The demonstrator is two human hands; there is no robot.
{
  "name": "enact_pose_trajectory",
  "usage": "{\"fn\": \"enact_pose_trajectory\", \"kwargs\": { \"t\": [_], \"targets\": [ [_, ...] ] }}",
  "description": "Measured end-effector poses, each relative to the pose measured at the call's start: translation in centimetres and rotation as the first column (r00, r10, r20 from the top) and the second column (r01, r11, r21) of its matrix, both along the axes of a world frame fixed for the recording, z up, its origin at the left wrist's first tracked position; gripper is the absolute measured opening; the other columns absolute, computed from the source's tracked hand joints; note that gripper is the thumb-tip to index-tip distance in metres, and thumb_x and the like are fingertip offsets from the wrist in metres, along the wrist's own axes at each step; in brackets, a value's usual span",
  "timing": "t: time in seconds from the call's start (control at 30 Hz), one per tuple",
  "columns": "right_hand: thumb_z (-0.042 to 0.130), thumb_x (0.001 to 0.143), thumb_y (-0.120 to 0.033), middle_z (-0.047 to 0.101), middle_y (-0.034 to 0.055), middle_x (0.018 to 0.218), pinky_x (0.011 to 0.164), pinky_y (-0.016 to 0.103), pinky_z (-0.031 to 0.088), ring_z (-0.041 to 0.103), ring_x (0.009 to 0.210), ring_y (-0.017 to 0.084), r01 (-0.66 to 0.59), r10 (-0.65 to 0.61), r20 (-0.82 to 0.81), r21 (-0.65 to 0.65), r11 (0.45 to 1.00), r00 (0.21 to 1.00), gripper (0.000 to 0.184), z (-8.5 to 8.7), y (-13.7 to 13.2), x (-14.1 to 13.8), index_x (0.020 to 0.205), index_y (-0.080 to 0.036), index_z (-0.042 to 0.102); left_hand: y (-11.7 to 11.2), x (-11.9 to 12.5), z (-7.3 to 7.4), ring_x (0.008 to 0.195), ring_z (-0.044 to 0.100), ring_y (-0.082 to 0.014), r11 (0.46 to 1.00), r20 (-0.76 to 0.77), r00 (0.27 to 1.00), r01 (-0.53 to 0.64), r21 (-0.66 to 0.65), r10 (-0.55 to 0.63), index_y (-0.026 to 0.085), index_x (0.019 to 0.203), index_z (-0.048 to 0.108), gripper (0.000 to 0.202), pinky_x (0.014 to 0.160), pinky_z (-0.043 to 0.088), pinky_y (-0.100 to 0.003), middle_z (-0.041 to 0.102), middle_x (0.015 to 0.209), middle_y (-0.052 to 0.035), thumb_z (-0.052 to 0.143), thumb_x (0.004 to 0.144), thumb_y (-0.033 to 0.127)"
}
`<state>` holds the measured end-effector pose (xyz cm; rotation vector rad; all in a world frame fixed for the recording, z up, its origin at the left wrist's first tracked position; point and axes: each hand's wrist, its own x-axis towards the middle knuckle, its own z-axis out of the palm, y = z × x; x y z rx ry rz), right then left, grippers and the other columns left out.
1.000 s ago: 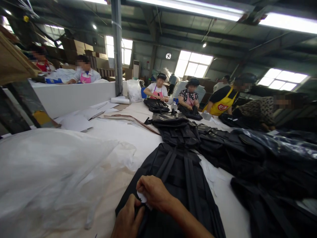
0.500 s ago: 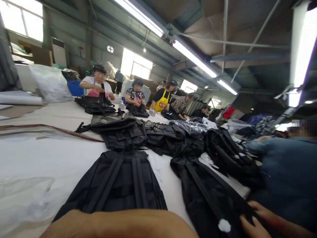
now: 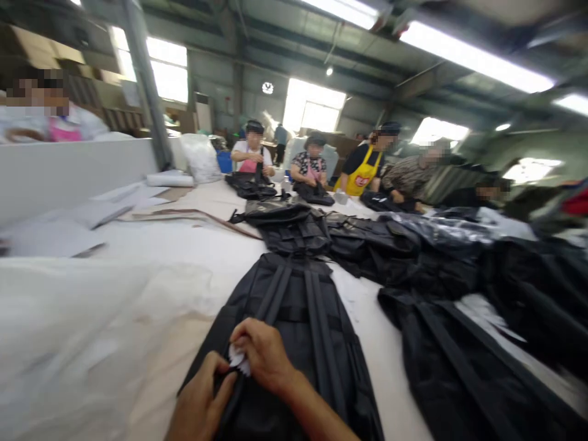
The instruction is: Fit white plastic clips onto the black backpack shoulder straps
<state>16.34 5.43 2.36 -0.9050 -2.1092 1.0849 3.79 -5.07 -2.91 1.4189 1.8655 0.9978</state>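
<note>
1. Centrally, a black backpack (image 3: 301, 334) lies on the white tabletop (image 3: 215, 239) directly before the wearer, strap side up, its narrower end pointing away
2. At its left side is a small crinkled white piece (image 3: 236, 358), perhaps paper; the right hand (image 3: 265, 355) pinches it, fingers curled inward
3. Beside it, the left hand (image 3: 199, 392) closes thumb and forefinger on a thin dark part of the backpack, though blur hides exactly which part
4. So far, the backpack is laid out flat with both straps lengthwise; the handling of the white piece looks partway, since it is not yet out of the fingers, and whether it is fastened to the bag cannot be told
5. The right hand and forearm cover part of the bag, hiding some of the pinched spot
6. Just beside, on the left, spreads a translucent plastic sheet (image 3: 87, 318), the nearest clutter to the left hand; on the right lies a second black backpack (image 3: 452, 355)
7. Beyond the far end, a heap of black bags (image 3: 296, 229) limits the room ahead, with a brown strip (image 3: 197, 214) to its left
8. Farther off, co-workers stand around the table, one in a yellow apron (image 3: 362, 174)
</note>
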Motion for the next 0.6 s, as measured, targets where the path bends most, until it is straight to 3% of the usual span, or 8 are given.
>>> {"fn": "enact_pose_trajectory", "kwargs": {
  "t": [0.13,0.3,0.4,0.5,0.6],
  "targets": [
    [0.047,0.076,-0.005,0.06,-0.0021,0.076,0.066,0.019,0.041,0.056,0.071,0.01,-0.027,0.02,-0.101,-0.068,0.997,0.995,0.02,-0.3,0.2,-0.6,0.082,-0.018,0.061,0.5,-0.4,3.0,0.083,0.059,-0.0203,1.0,0.06,0.998,-0.013,-0.013,0.014,0.023,0.089,0.048,0.016,0.078,0.042,-0.031,0.061,0.087,-0.0015,0.047,0.088,0.039],
    [0.048,0.076,-0.005,0.061,-0.0017,0.08,0.068,0.021,0.041,0.057,0.075,0.011,-0.055,0.05,-0.116,-0.036,0.998,0.992,0.02,0.0,0.6,-1.1,0.08,-0.018,0.062,1.1,-0.2,5.3,0.084,0.058,-0.0192,0.997,0.198,0.979,-0.048,0.055,0.036,0.021,0.094,0.054,0.024,0.076,0.042,-0.028,0.062,0.089,-0.0018,0.05,0.088,0.044],
    [0.049,0.077,-0.006,0.062,-0.0017,0.08,0.068,0.021,0.041,0.058,0.076,0.012,-0.034,0.03,-0.089,-0.042,0.999,0.996,0.019,0.2,0.6,-1.0,0.079,-0.019,0.063,2.1,-0.4,5.1,0.068,0.053,-0.0168,0.997,0.183,0.982,-0.057,0.053,0.046,0.02,0.079,0.055,0.029,0.064,0.038,-0.026,0.056,0.07,0.0014,0.051,0.087,0.047],
    [0.051,0.078,-0.007,0.063,-0.0018,0.082,0.069,0.022,0.042,0.058,0.076,0.012,0.012,-0.015,-0.057,-0.057,0.998,0.998,0.019,-0.1,0.2,-0.6,0.086,-0.019,0.063,3.0,-1.0,3.8,0.059,0.045,-0.014,0.999,0.299,0.953,-0.05,-0.011,0.051,0.019,0.068,0.05,0.035,0.055,0.032,-0.024,0.048,0.06,0.0035,0.052,0.085,0.049],
    [0.059,0.079,-0.011,0.062,-0.0006,0.089,0.077,0.026,0.043,0.057,0.083,0.014,0.06,-0.058,-0.032,0.05,0.997,0.998,0.016,-0.6,-0.6,0.3,0.092,-0.02,0.06,3.5,-1.6,2.7,0.057,0.044,-0.0127,0.997,0.38,0.923,-0.056,-0.048,0.07,0.018,0.067,0.05,0.034,0.054,0.031,-0.023,0.048,0.059,0.0039,0.055,0.082,0.048]
  ]
}}
